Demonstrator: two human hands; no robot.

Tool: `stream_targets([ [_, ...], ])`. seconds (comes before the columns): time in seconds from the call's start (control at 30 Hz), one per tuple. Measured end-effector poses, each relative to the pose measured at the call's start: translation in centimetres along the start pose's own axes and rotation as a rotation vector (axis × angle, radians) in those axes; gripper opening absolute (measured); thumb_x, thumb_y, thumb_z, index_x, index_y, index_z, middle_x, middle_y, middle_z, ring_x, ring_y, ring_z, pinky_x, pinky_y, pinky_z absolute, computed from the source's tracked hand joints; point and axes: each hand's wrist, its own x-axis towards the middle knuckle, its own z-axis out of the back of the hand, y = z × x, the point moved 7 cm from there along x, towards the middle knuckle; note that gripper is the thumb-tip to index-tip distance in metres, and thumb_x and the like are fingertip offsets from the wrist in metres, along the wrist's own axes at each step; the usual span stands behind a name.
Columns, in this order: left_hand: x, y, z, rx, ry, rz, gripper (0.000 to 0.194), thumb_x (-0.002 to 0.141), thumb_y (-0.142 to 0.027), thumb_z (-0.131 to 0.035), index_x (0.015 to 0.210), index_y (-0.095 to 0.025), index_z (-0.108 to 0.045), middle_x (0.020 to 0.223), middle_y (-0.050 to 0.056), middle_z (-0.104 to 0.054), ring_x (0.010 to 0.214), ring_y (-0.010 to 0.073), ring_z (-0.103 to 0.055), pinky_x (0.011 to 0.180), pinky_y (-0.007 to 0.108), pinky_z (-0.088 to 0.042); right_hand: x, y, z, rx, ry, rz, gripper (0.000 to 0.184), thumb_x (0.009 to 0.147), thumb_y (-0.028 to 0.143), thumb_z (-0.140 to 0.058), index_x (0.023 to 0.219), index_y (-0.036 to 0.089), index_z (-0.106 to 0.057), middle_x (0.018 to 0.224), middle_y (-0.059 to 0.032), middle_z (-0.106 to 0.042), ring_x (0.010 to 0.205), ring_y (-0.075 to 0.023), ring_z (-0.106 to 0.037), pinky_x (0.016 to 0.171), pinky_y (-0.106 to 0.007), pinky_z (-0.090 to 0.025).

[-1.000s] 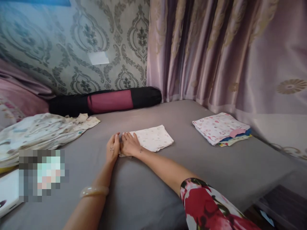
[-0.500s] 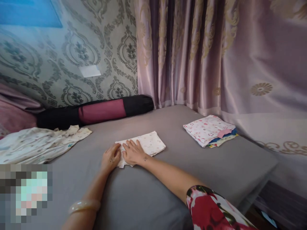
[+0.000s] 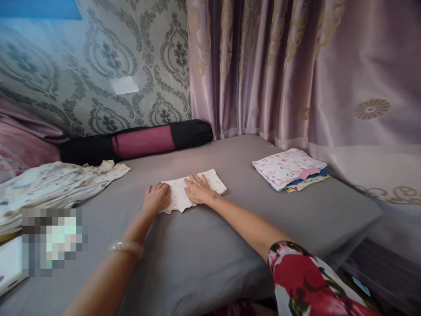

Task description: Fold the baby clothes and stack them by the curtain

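A folded white garment [image 3: 178, 195] with a small faint print lies on the grey bed sheet. My right hand [image 3: 199, 188] rests flat on top of it with the fingers spread. At the garment's left edge, my left hand [image 3: 157, 198] lies palm down, its fingers stretched forward and slightly bent. Both hands press on the cloth and neither grasps it. The garment's near edge looks uneven. Off to the right sits a stack of folded clothes [image 3: 289, 169], the top one white with pink prints.
Loose printed white clothing [image 3: 55, 188] is spread at the left, near a white object [image 3: 11, 263] and a blurred-out patch. A long black and maroon bag [image 3: 143, 142] lies against the patterned wall. Curtains [image 3: 256, 79] hang along the right side of the grey bed [image 3: 263, 232].
My right hand has slid rightward across the garment, away from my left hand. The left hand has flattened at the left edge, and more of the cloth shows between them. The view shifted slightly.
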Motion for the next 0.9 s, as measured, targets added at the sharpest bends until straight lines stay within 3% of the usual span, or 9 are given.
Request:
stream_targets([
  [0.1,0.6,-2.2,0.3,0.012,-0.017,-0.012,0.042,0.098,-0.031,-0.026,0.120,-0.018,-0.059,0.133,0.012,-0.058,0.134,0.0270,-0.043,0.112,0.052,-0.026,-0.4,-1.1,0.2,-0.005,0.019,-0.040,0.054,0.097,0.036,-0.029,0.145,0.012,-0.038,0.155,-0.0175,-0.027,0.144,-0.0311,-0.019,0.115,-0.056,-0.010],
  [0.23,1.0,-4.6,-1.3,-0.041,0.041,-0.046,0.046,0.098,-0.034,-0.026,0.134,-0.017,-0.049,0.146,0.012,-0.046,0.139,0.0268,-0.035,0.113,0.053,-0.021,-0.6,-1.6,-0.2,-0.002,0.031,-0.079,0.053,0.097,0.037,-0.029,0.145,0.016,-0.039,0.155,-0.0149,-0.028,0.144,-0.0296,-0.019,0.114,-0.056,-0.011],
  [0.37,1.1,-4.9,-2.6,-0.084,0.093,-0.016,0.049,0.098,-0.034,-0.023,0.139,-0.017,-0.044,0.151,0.012,-0.039,0.141,0.0274,-0.031,0.113,0.052,-0.021,-0.6,-1.5,-0.5,0.008,0.014,-0.070,0.053,0.097,0.037,-0.029,0.144,0.016,-0.040,0.155,-0.0153,-0.029,0.144,-0.0295,-0.020,0.114,-0.056,-0.009],
  [0.53,1.4,-4.2,-2.5,-0.166,0.135,-0.008,0.048,0.097,-0.037,-0.027,0.138,-0.018,-0.046,0.150,0.012,-0.040,0.141,0.0255,-0.032,0.114,0.049,-0.023,0.1,-2.3,-0.3,0.115,0.061,-0.054,0.052,0.097,0.034,-0.033,0.144,0.013,-0.041,0.154,-0.0165,-0.030,0.144,-0.0285,-0.022,0.115,-0.055,-0.011],
  [0.6,1.7,-3.4,-1.9,-0.206,0.118,-0.020,0.047,0.096,-0.037,-0.032,0.135,-0.016,-0.048,0.146,0.013,-0.046,0.136,0.0245,-0.040,0.112,0.042,-0.029,0.6,-3.5,0.6,0.213,0.051,-0.058,0.050,0.095,0.029,-0.038,0.142,0.012,-0.043,0.151,-0.0156,-0.038,0.140,-0.0236,-0.032,0.115,-0.043,-0.021],
  [0.7,2.0,-0.7,-0.6,-0.216,0.054,0.058,0.047,0.092,-0.035,-0.038,0.131,-0.014,-0.052,0.135,0.015,-0.055,0.124,0.0264,-0.052,0.103,0.036,-0.038,0.9,-7.0,3.2,0.333,-0.049,-0.152,0.042,0.093,0.020,-0.041,0.133,0.012,-0.054,0.133,-0.0122,-0.059,0.120,-0.0161,-0.055,0.099,-0.023,-0.038],
  [0.8,1.6,3.6,0.3,-0.206,0.042,0.284,0.045,0.090,-0.038,-0.041,0.124,-0.013,-0.058,0.121,0.017,-0.064,0.113,0.0298,-0.059,0.092,0.038,-0.044,0.2,-11.6,5.1,0.301,-0.088,-0.335,0.031,0.092,0.020,-0.044,0.106,0.014,-0.070,0.104,-0.0071,-0.072,0.096,-0.0156,-0.064,0.077,-0.019,-0.044],
  [0.9,0.8,7.2,0.1,-0.300,0.104,0.471,0.039,0.083,-0.045,-0.050,0.102,-0.015,-0.067,0.103,0.016,-0.070,0.101,0.0337,-0.063,0.079,0.038,-0.046,-0.9,-15.2,5.4,0.226,-0.022,-0.498,0.028,0.090,0.030,-0.051,0.085,0.014,-0.074,0.083,-0.0060,-0.072,0.078,-0.0156,-0.064,0.061,-0.020,-0.040],
])
